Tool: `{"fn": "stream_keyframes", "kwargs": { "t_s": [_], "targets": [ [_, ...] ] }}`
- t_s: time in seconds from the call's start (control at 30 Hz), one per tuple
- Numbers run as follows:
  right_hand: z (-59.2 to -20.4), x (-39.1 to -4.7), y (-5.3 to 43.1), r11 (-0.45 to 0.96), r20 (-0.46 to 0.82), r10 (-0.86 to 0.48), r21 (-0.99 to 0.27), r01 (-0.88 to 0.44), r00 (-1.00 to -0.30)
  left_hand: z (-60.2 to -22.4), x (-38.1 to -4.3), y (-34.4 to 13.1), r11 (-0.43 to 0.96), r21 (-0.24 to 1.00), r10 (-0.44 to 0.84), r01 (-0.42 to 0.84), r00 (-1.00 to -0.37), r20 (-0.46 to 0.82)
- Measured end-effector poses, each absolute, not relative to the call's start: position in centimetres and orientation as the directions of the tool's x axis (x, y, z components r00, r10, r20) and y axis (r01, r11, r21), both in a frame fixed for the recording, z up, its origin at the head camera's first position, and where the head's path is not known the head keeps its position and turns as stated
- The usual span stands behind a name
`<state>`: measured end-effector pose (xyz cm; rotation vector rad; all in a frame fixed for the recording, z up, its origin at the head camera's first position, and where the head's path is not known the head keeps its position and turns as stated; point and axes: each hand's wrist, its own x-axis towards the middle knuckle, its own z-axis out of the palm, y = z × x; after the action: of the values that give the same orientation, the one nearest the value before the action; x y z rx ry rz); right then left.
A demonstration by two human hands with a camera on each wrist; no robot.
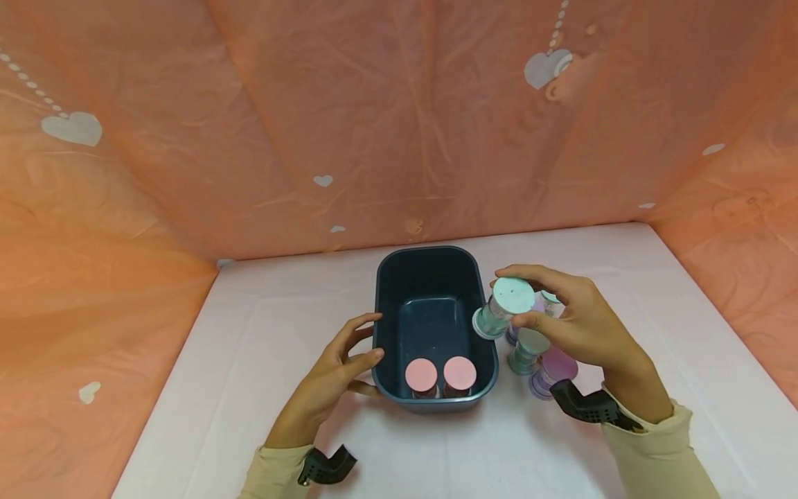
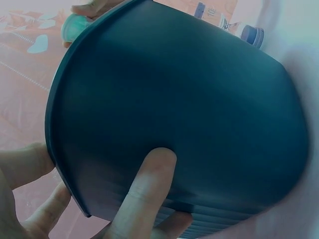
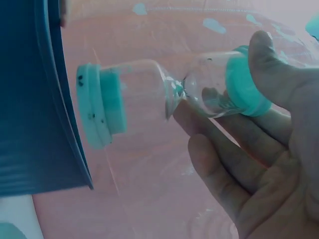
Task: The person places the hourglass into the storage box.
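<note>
My right hand (image 1: 582, 322) grips a sand timer with mint-green caps (image 1: 512, 298) by its upper cap, thumb on one side and fingers on the other. The timer tilts over the right rim of a dark blue bin (image 1: 430, 270). In the right wrist view its clear waisted glass (image 3: 144, 92) shows, with the far cap close to the bin's wall. My left hand (image 1: 337, 367) rests against the bin's left side, fingertips on the outer wall and rim. Two pink-capped timers (image 1: 421, 375) stand upright inside the bin at its near end.
Right of the bin, partly behind my right hand, several more timers stand on the white tabletop (image 1: 262, 333), among them a purple one (image 1: 559, 364) and a green one (image 1: 533, 341). An orange sheet with pale hearts (image 1: 374, 125) walls the back and sides.
</note>
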<state>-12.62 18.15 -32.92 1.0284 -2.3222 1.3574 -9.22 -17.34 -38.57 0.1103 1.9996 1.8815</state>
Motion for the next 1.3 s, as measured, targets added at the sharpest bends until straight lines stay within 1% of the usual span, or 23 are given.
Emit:
{"fn": "stream_keyframes", "kwargs": {
  "t_s": [0.23, 0.43, 0.53, 0.73, 0.83, 1.0, 1.2, 1.3],
  "targets": [
    [-33.3, -12.8, 17.6, 0.282, 0.549, -0.463, -0.653, -0.703, -0.696, -38.7, -9.4, -17.0, 0.103, 0.975, 0.324, -0.196, -0.92, -0.22],
    [-33.7, -13.0, 17.3, 0.234, 0.51, -0.469, -0.716, -0.658, -0.721, -38.7, -9.4, -17.0, 0.106, 0.975, 0.327, -0.194, -0.92, -0.218],
    [-34.0, -13.1, 16.9, 0.244, 0.481, -0.479, -0.73, -0.638, -0.734, -38.6, -9.4, -17.1, 0.109, 0.975, 0.329, -0.191, -0.919, -0.217],
    [-34.8, -13.1, 15.5, 0.328, 0.353, -0.515, -0.76, -0.56, -0.781, -38.6, -9.1, -17.2, 0.106, 0.976, 0.328, -0.193, -0.919, -0.217],
    [-35.2, -13.0, 14.8, 0.381, 0.3, -0.531, -0.751, -0.539, -0.793, -38.7, -9.0, -17.3, 0.101, 0.975, 0.324, -0.197, -0.92, -0.22],
    [-35.8, -13.1, 13.9, 0.439, 0.277, -0.56, -0.7, -0.564, -0.781, -38.6, -9.2, -17.2, 0.097, 0.976, 0.327, -0.197, -0.92, -0.218],
    [-36.1, -13.1, 13.2, 0.552, 0.232, -0.558, -0.613, -0.565, -0.797, -38.7, -9.3, -17.1, 0.094, 0.977, 0.333, -0.194, -0.918, -0.214],
    [-36.3, -13.3, 12.9, 0.577, 0.225, -0.578, -0.567, -0.588, -0.784, -38.7, -9.3, -17.0, 0.104, 0.976, 0.331, -0.194, -0.918, -0.218]
  ]
}}
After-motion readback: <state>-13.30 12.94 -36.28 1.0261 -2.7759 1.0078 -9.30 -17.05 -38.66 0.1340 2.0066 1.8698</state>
